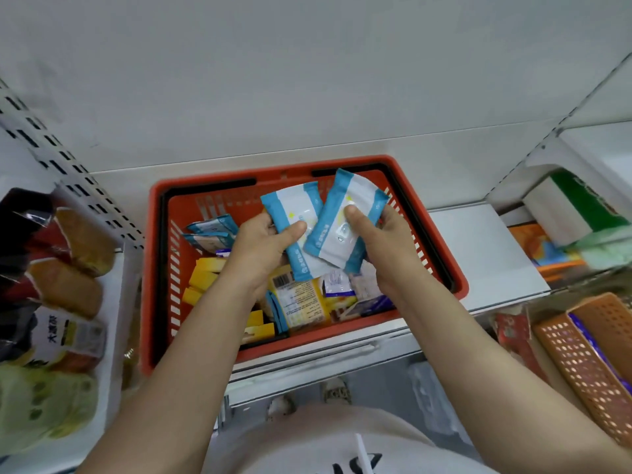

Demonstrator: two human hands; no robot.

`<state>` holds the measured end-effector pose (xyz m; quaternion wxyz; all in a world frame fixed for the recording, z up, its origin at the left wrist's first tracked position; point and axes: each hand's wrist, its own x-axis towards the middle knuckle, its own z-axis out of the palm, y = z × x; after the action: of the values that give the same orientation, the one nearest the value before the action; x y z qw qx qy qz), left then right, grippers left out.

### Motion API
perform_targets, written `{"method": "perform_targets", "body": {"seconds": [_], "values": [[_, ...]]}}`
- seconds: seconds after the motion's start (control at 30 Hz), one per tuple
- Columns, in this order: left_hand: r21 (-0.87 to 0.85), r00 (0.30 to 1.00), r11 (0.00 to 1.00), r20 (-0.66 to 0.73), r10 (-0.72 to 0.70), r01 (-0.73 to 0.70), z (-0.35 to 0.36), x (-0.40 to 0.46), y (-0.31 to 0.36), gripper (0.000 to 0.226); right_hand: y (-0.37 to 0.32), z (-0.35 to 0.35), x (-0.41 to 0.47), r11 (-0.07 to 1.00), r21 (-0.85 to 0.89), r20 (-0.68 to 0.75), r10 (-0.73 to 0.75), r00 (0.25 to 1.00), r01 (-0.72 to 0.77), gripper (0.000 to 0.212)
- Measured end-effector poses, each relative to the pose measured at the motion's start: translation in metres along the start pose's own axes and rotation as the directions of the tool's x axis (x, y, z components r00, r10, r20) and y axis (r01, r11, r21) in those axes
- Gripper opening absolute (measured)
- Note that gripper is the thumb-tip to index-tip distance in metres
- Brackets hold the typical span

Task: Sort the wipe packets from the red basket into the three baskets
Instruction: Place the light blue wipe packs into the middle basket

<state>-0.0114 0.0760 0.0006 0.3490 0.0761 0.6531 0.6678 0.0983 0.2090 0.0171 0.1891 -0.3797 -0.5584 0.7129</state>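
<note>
Above the red plastic slotted basket (424, 186) on the white shelf (485, 254), the left hand (263, 248) pinches one blue-and-white foil wipe packet (294, 213). The right hand (383, 241) grips a second, overlapping blue-and-white packet (345, 230). More packets lie inside the basket.

left hand (265, 246): fingers curled, gripping | right hand (379, 248): fingers curled, gripping

Two wipe packets (321, 227) above red basket (155, 268)
</note>
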Motion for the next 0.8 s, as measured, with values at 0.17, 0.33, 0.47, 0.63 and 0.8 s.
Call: {"method": "perform_targets", "body": {"seconds": [0.17, 0.33, 0.47, 0.63, 0.8], "values": [[0.015, 0.999, 0.999, 0.023, 0.043, -0.043, 0.004, -0.009, -0.002, 0.012, -0.005, -0.026, -0.017, 0.988, 0.122, -0.180, -0.072, 0.981, 0.095, 0.037], [0.075, 0.990, 0.989, 0.055, 0.128, -0.131, 0.036, -0.030, -0.007, 0.009, -0.014, -0.070, -0.048, 0.959, 0.214, -0.298, -0.115, 0.948, 0.184, 0.056], [0.080, 0.987, 0.986, 0.069, 0.144, -0.150, 0.073, -0.054, -0.015, 0.009, -0.018, -0.122, -0.073, 0.943, 0.245, -0.385, -0.119, 0.915, 0.225, 0.039], [0.107, 0.968, 0.971, 0.160, 0.193, -0.211, 0.160, -0.097, -0.040, 0.012, -0.007, -0.225, -0.119, 0.916, 0.337, -0.446, -0.050, 0.894, 0.219, 0.032], [0.046, 0.931, 0.988, 0.344, 0.125, -0.150, 0.275, -0.157, -0.099, 0.032, 0.016, -0.360, -0.179, 0.918, 0.323, -0.511, -0.035, 0.859, 0.229, 0.036]]}}
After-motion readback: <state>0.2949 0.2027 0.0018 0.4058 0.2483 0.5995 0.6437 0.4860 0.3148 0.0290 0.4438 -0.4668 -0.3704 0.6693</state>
